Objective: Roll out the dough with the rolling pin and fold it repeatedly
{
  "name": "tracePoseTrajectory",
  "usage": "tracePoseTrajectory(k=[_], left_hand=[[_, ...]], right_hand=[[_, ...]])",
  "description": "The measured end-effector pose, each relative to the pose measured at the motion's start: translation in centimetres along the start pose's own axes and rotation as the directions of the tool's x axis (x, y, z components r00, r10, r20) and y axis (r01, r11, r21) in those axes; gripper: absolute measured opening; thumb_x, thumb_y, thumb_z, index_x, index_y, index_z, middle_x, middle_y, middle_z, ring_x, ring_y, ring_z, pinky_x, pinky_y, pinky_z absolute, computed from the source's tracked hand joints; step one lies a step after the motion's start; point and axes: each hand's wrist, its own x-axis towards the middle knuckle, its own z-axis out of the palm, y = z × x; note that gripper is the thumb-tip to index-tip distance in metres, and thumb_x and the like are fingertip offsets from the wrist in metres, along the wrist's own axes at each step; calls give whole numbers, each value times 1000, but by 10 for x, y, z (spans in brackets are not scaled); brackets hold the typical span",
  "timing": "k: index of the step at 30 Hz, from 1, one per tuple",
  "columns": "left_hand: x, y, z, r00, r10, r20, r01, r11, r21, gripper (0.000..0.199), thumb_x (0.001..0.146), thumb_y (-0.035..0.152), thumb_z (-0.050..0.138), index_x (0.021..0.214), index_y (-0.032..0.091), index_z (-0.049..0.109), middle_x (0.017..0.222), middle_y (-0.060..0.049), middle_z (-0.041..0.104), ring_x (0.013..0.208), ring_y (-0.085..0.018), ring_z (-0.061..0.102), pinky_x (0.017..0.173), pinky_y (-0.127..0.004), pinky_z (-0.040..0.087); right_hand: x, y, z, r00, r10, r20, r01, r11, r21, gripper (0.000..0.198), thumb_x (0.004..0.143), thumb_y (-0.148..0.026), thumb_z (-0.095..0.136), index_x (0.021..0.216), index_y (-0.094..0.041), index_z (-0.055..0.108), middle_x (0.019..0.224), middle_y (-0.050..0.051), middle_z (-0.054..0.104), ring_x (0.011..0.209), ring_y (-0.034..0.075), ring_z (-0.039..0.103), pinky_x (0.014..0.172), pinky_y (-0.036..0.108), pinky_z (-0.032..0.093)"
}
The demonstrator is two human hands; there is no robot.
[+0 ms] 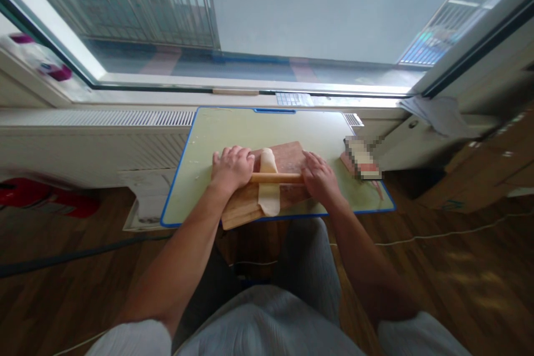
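A wooden rolling pin (287, 178) lies across a long pale strip of dough (270, 203), which runs out from under it on both the far and near sides. My left hand (234, 167) is closed over the pin's left end. At the other end my right hand (319, 175) grips the pin, fingers pointing away from me. Beneath the dough is a wooden cutting board (242, 208), set at a slant, with its near corner over the table's front edge. Light flour marks show on the board's right part.
The small pale table (225, 128) has a blue rim and stands against a radiator (137, 118) under a window. A pixelated item (364, 158) sits at its right. A red fire extinguisher (50, 197) lies left; a cardboard box (479, 172) stands right. A cable crosses the floor.
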Motion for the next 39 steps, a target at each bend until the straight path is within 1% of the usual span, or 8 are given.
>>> tracePoseTrajectory(k=[9,14,18,23,27,30,35,39], left_hand=[[12,-5,2,995,90,-29,-90,996,0,47,107,46,39,128,30,78,141,-9,75,128,-32,62,115,-54,41],[16,-6,2,995,97,-24,-97,995,12,45,107,45,39,117,32,81,136,-7,77,126,-29,63,113,-50,42],[21,-5,3,997,70,-23,-69,997,31,50,108,43,34,112,28,82,132,-11,77,124,-31,64,110,-51,45],[28,2,0,1000,-12,3,12,1000,10,51,108,40,32,114,25,81,134,-14,75,127,-34,64,112,-58,44],[17,8,-3,999,-35,-8,35,999,25,50,108,37,32,116,25,79,134,-16,74,127,-35,64,113,-61,43],[3,7,-4,999,-35,-35,36,999,26,49,108,39,33,120,26,78,137,-15,73,128,-35,63,114,-61,42],[-16,4,-4,999,4,-41,-3,1000,9,47,107,41,37,138,30,71,153,-11,67,137,-35,59,118,-62,41],[-31,5,-3,998,13,-57,-11,1000,21,50,107,41,37,146,32,67,162,-8,61,148,-34,51,127,-67,31]], right_hand=[[-29,-18,-6,991,113,-68,-100,981,167,50,108,-30,36,148,-18,64,151,13,68,141,26,62,123,43,46],[-44,-27,-11,977,173,-122,-152,975,163,46,109,-47,47,138,-19,69,131,14,77,121,31,71,108,45,54],[-35,-29,-16,956,252,-151,-235,964,125,45,109,-56,50,128,-23,75,121,11,80,111,30,73,100,42,54],[-8,-27,-25,932,360,-33,-358,932,53,41,107,-56,56,118,-27,81,114,9,80,108,30,74,98,41,55],[-5,-26,-25,940,341,28,-341,940,-10,40,110,-49,49,128,-30,79,125,9,77,123,30,68,105,43,54],[-17,-27,-23,955,295,0,-294,953,-70,45,110,-43,44,143,-29,72,143,10,71,132,33,62,107,47,52],[-43,-27,-19,983,174,-63,-180,977,-110,44,112,-37,39,135,-30,75,149,5,70,135,30,59,115,46,45],[-57,-27,-13,980,171,-105,-183,977,-111,48,113,-38,36,146,-26,69,158,7,64,146,31,51,121,50,40]])
